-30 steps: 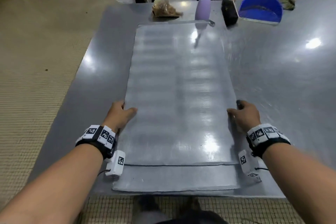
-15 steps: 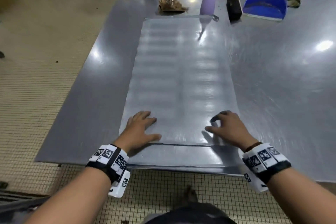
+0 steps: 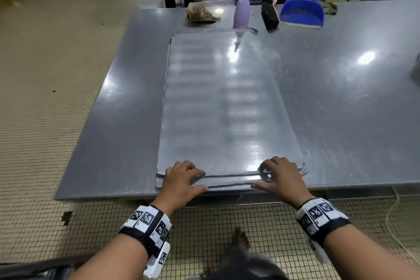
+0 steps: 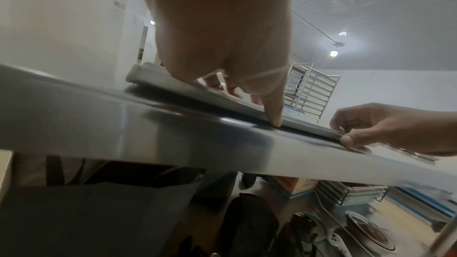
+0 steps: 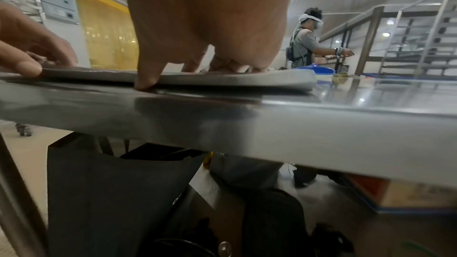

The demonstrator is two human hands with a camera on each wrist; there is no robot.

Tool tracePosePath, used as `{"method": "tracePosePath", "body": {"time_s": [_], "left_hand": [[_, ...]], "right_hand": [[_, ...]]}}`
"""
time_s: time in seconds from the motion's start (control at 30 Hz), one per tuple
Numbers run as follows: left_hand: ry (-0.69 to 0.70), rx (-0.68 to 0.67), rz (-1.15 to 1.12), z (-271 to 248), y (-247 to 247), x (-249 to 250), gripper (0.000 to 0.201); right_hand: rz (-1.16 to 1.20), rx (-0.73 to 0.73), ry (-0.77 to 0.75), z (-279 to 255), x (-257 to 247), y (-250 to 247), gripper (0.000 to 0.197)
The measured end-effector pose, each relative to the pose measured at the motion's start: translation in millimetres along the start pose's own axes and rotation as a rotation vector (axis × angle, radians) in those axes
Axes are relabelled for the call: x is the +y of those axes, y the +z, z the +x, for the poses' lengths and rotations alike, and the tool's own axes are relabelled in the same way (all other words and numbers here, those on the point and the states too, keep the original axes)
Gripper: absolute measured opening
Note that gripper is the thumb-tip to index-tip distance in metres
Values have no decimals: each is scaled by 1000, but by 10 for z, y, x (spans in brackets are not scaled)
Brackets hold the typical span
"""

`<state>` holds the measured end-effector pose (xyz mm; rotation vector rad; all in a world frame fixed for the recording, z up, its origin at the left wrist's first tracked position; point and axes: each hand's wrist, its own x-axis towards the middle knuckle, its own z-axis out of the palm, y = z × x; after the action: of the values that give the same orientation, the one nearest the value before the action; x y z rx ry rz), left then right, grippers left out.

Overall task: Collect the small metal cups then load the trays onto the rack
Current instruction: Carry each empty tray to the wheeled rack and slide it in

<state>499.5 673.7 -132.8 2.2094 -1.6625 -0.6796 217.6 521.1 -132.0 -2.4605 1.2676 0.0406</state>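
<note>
Now at the near short edge of the top tray (image 3: pixel 225 102) instead of its long sides: left hand (image 3: pixel 181 177) and right hand (image 3: pixel 281 175) pinching that edge, seemingly prying it off the lower tray (image 3: pixel 227 183) on the bench (image 3: pixel 341 98). Ready for lifting towards the rack (image 4: pixel 309 89).

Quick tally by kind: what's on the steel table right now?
Metal trays, stacked: 2 (upper tray, lower tray)
Spray bottle, lilac: 1
Dustpan, blue: 1
Brush, dark: 1
Crumpled brown bag: 1
Total: 6

An object at the right edge is cut off, not counted. No small metal cups visible.
</note>
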Motion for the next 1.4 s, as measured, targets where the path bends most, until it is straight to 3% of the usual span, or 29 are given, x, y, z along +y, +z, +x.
{"method": "tracePosePath", "body": {"time_s": [0.17, 0.47, 0.73, 1.1, 1.23, 1.33, 1.4], "left_hand": [[58, 82, -31, -182, 100, 30, 33], [102, 130, -87, -346, 189, 67, 17], [61, 131, -127, -415, 222, 118, 15], [-120, 129, -161, -543, 348, 566, 21], [-249, 91, -195, -633, 415, 872, 35], [-359, 198, -192, -640, 415, 1011, 49], [-462, 356, -133, -628, 432, 991, 61]], "right_hand": [[48, 95, 69, -239, -55, 112, 32], [41, 108, 134, -421, -71, 135, 25], [9, 40, 82, -363, -27, 20, 25], [101, -46, -12, -408, 347, -97, 33], [120, -157, -14, -522, 647, -221, 44], [133, -195, 14, -467, 891, -417, 54], [126, -75, 72, -412, 1052, -550, 53]]}}
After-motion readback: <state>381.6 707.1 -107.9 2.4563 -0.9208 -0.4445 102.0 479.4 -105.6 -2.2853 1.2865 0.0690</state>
